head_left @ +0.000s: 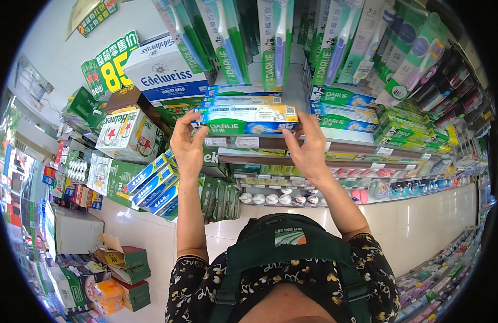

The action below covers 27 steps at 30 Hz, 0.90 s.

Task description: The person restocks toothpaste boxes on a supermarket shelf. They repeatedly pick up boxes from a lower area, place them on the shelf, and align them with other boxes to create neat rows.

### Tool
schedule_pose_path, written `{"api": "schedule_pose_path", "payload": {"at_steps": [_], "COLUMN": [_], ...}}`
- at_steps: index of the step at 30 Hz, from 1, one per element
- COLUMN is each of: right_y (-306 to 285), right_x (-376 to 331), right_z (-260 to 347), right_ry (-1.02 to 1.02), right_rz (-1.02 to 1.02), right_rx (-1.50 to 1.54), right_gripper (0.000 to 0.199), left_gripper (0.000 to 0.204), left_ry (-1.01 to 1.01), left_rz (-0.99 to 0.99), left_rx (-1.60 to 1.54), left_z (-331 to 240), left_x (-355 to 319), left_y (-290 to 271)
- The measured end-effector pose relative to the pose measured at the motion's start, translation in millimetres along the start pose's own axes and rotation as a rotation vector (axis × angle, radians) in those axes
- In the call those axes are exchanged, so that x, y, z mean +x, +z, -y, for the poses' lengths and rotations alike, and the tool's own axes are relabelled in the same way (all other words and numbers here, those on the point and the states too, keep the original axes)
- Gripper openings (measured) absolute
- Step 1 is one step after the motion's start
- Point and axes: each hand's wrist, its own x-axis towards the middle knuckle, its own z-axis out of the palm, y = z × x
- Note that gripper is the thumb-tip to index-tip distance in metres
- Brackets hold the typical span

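Both of my hands grip a long toothpaste box [248, 119], green, white and yellow, level at the front edge of the shelf. My left hand [188, 137] pinches its left end, thumb on the near face. At the right end, my right hand [307, 144] holds it the same way, fingers behind. Just beyond it lie more toothpaste boxes [243, 90] of similar look on the shelf. Packaged toothbrushes [278, 46] hang above them. Further right on the same shelf is another stack of toothpaste boxes [343, 114].
Left of the shelf stand beer cartons [165, 72], with blue and white toothpaste boxes [155, 183] stacked below. Pump bottles [284, 199] line a lower shelf. Opened cardboard boxes [125, 266] sit on the tiled floor at lower left. Another goods rack [443, 280] runs along the lower right.
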Motion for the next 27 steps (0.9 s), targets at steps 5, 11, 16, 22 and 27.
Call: {"api": "schedule_pose_path", "payload": {"at_steps": [5, 11, 16, 22, 27], "right_y": [23, 28, 38, 26, -45], "right_x": [5, 11, 21, 25, 5], "right_z": [-14, -12, -27, -27, -34], "right_ry": [-0.043, -0.058, 0.043, -0.004, -0.157], "right_rz": [0.113, 0.093, 0.196, 0.160, -0.141], "right_rx": [-0.422, -0.434, -0.399, -0.431, -0.716], "right_gripper": [0.047, 0.047, 0.047, 0.045, 0.042], "left_gripper": [0.038, 0.056, 0.055, 0.049, 0.046], "left_ry": [-0.065, 0.039, -0.182, 0.209, 0.364], "left_rz": [0.043, -0.071, 0.115, -0.025, 0.314], "left_rx": [0.302, 0.547, 0.495, 0.861, 0.381], "left_z": [26, 26, 25, 31, -11], "left_x": [16, 18, 32, 23, -29], "left_y": [7, 16, 10, 32, 106]}}
